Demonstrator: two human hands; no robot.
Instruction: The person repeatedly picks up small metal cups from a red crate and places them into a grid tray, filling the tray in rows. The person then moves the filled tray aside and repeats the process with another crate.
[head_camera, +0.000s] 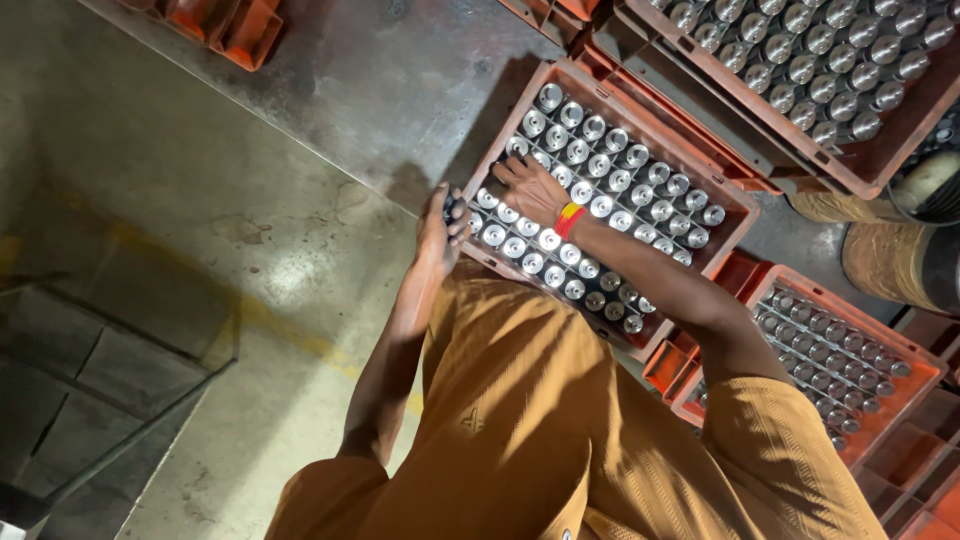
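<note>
While gripped, crate (742, 196) under hands (530, 187).

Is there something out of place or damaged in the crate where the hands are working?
Nothing stands out. The metal cylinders stand upright in even rows in the orange crate. The right hand rests on them; the left hand is at the crate's edge.

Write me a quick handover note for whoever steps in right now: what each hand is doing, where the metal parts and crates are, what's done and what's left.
Right hand: resting, fingers spread, on the shiny metal cylinders in the near orange crate.
Left hand: at that crate's near corner, closed around a small dark object; what it is cannot be told.
Done: the crate's rows look full.
Around: two more filled crates, upper right and lower right.
Left: nothing visibly missing; check the corner by the left hand.
</note>
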